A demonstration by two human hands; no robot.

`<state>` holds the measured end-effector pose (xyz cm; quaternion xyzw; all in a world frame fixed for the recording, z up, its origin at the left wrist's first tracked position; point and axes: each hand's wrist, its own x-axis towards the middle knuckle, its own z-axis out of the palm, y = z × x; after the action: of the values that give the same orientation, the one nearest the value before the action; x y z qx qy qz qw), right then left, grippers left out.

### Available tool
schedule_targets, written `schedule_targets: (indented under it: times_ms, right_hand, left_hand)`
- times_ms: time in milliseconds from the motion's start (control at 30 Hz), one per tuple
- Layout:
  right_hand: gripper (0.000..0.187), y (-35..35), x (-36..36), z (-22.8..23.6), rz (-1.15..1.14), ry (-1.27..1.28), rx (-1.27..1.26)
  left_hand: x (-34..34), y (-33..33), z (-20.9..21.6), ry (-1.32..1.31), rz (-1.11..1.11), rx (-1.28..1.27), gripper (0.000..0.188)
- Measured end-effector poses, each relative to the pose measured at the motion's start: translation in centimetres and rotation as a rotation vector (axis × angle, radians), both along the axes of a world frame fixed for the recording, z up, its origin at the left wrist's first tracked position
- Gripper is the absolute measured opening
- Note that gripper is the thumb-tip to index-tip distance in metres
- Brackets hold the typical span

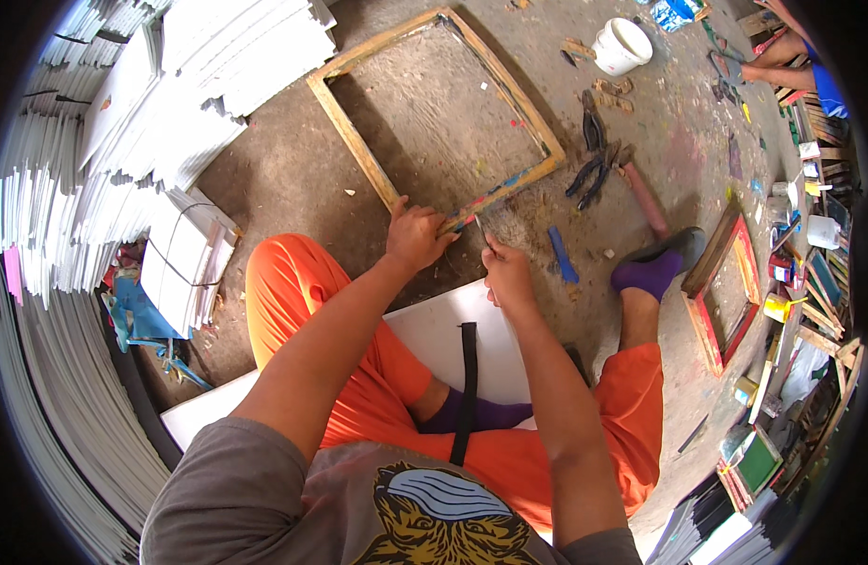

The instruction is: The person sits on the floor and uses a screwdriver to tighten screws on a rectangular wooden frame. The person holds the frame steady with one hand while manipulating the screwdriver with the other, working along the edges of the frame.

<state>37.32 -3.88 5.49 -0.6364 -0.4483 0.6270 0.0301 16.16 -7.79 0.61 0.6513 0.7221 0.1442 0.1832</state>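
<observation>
A wooden frame (356,143), rectangular and paint-stained, lies on the floor in front of me. My left hand (419,235) has its fingers wrapped over the near corner of that frame. Just right of it, my right hand (508,278) is closed around a slim tool (481,226) whose narrow tip points at the frame's near bar. The fist hides most of this tool, so its kind cannot be made out. Right of the frame lie black-handled pliers (592,127), a second dark hand tool (589,179) and a hammer (644,198) with a reddish handle.
A blue strip (562,254) lies right of my right hand. Farther off stand a white bucket (622,47) and a red-painted frame (713,331). White stacked sheets (198,66) fill the left side. Another person's leg (778,73) shows at the far right.
</observation>
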Motion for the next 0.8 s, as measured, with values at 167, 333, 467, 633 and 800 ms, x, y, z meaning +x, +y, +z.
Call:
schedule_targets:
  times_ms: [167, 333, 467, 633, 800]
  right_hand:
    - [0.033, 1.1, 2.5, -1.8, -0.523, 0.605, -0.721]
    - [0.034, -0.5, 2.5, -3.2, -0.751, 0.858, -0.896]
    - [0.044, -2.2, -0.2, 1.2, -0.198, 0.12, -0.102]
    - [0.044, -3.4, 1.0, 0.7, 0.183, -0.18, 0.438]
    - [0.043, -4.0, 0.2, 2.0, 0.311, -0.331, 0.503]
  left_hand:
    - [-0.2, -0.1, 0.0, -0.001, 0.003, 0.008, 0.04]
    - [-0.5, 0.0, 0.3, -0.062, -0.001, -0.037, 0.044]
    - [-1.2, 0.0, 0.5, -0.055, -0.014, -0.11, 0.052]
    - [-1.4, 0.6, 1.4, -0.04, -0.074, -0.224, 0.058]
    - [-1.5, 0.5, 1.2, -0.013, -0.091, -0.217, 0.056]
